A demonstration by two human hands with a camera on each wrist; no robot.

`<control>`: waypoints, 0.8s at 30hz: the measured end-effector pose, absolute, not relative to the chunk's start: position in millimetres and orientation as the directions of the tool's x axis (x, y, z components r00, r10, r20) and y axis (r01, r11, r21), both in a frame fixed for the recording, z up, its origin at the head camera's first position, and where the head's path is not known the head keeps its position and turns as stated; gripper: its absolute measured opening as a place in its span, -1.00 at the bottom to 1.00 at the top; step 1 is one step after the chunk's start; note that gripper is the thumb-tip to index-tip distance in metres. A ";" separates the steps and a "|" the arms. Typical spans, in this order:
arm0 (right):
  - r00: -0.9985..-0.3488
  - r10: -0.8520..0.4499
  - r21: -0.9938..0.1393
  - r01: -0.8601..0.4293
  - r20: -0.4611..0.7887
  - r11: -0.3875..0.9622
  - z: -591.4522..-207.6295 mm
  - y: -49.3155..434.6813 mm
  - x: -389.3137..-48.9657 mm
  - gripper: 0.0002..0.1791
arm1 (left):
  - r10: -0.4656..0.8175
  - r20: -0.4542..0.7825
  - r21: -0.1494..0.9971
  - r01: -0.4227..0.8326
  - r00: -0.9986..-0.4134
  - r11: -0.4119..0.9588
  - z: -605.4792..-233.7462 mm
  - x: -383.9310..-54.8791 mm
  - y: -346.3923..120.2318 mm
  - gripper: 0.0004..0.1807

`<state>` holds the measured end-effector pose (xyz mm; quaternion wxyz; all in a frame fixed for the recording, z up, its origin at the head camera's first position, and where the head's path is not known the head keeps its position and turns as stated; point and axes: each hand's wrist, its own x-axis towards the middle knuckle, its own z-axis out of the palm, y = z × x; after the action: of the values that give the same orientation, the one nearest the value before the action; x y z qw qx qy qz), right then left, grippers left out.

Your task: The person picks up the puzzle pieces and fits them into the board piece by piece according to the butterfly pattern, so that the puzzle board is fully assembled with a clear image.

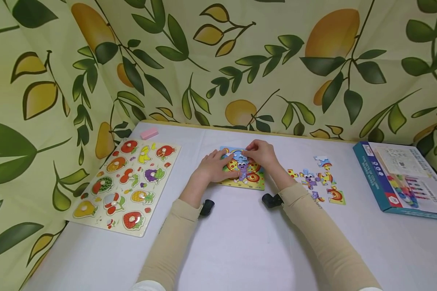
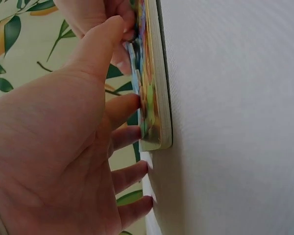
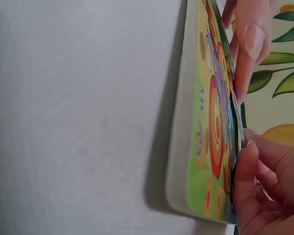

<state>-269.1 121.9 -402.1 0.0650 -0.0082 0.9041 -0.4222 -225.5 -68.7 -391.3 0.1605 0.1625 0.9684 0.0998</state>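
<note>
- Sleeves, beige, left (image 1: 176, 234) and right (image 1: 324, 226): entering over the counter's (image 1: 233, 250) near edge.
- Fruit peg board (image 1: 121, 227): along the counter's left edge.
- Loose jigsaw pieces (image 1: 327, 178): a cluster, right of the butterfly board, beside the right forearm.
- Butterfly puzzle board (image 1: 256, 186): flat, near the middle of the counter's far edge; roughly square, no clear long axis.
- Left hand (image 1: 213, 166): fingers spread and extended, grasping nothing visible; two tips at the board's left side, the outer two on the counter cloth.
- Right hand (image 1: 265, 153): reaching over the board's right edge; thumb and forefinger pinching a thin puzzle piece.
- Puzzle piece (image 3: 239, 120): directly under the right fingers, toward the board's far edge; tilted, its pinched end raised off the board face. Seen edge-on, so its long axis cannot be told. Right hand nearer; a left fingertip just beside the lower end. This slant between piece and board appears to be the governing relation.
- Printed carton (image 1: 408, 173): at the counter's right side.
- Pink block (image 1: 149, 133): by the counter's far left corner.
- Leaf-and-fruit curtain (image 1: 218, 60): behind the far edge.
</note>
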 end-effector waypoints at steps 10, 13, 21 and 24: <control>-0.991 -0.073 -0.729 0.033 -0.113 0.683 -401.9 121.6 -270.4 -0.70 | 0.341 -0.291 0.223 0.283 -0.894 0.933 -389.4 -226.0 -67.8 -0.16; -0.989 -0.077 -0.739 0.041 -0.125 0.673 -403.0 121.3 -271.1 -0.70 | 0.344 -0.287 0.220 0.288 -0.894 0.932 -389.5 -225.8 -68.0 -0.18; -0.986 -0.078 -0.719 0.054 -0.149 0.693 -405.5 119.7 -272.9 -0.68 | 0.353 -0.280 0.235 0.292 -0.893 0.927 -389.1 -226.3 -68.5 -0.19; -0.985 -0.073 -0.719 0.063 -0.157 0.692 -405.2 121.1 -273.6 -0.67 | 0.355 -0.284 0.238 0.293 -0.891 0.926 -388.6 -226.6 -68.7 -0.18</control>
<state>-273.6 121.1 -405.2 0.0867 -0.0027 0.9158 -0.3922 -226.6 -68.7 -388.6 0.1632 0.1673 0.9677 0.0946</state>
